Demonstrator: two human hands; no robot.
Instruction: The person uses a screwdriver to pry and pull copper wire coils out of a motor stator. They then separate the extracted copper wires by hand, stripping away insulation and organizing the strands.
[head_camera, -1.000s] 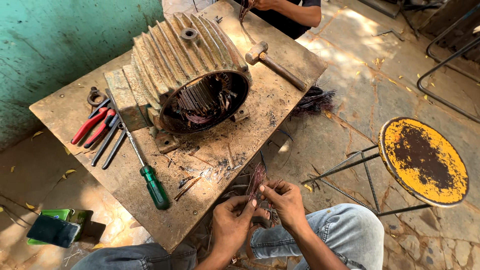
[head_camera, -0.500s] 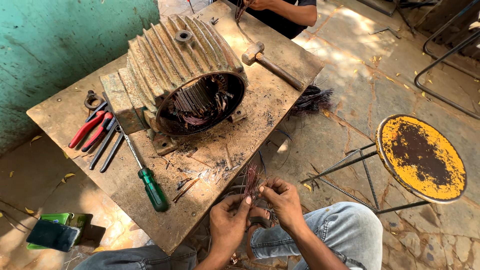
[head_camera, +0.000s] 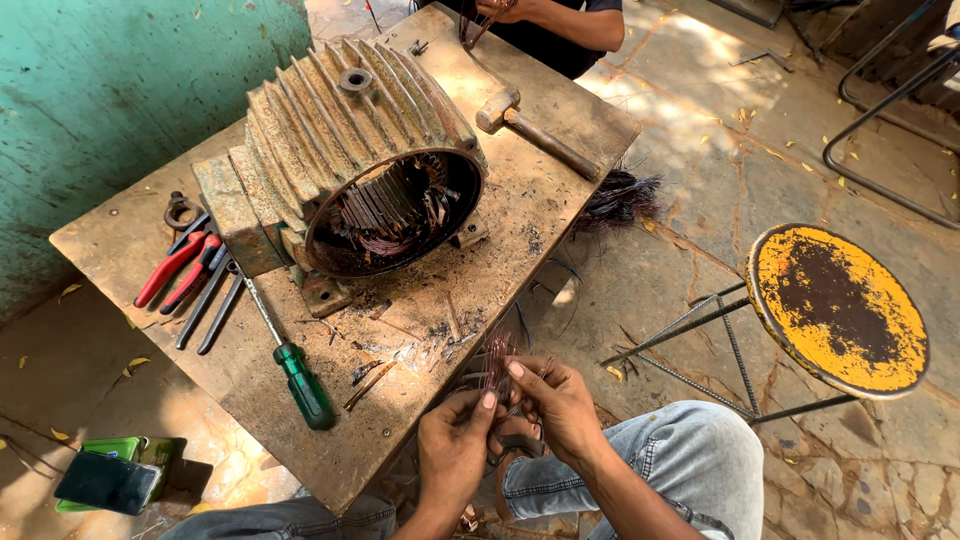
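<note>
My left hand and my right hand meet just off the near edge of the wooden table, above my jeans-clad knee. Together they pinch a small bundle of thin copper wire that stands up between the fingertips. On the table lies a large finned motor housing on its side, its open end toward me with copper windings inside.
A green-handled screwdriver, red-handled pliers and dark tools lie left of the housing. A hammer rests at the far right. Another person's arms work at the far edge. A round yellow rusty stool stands to the right. A phone lies on the floor.
My hands have drawn the wire bundle slightly up and left, the fingers re-gripping it. The view shifted a little; nothing on the table moved.
</note>
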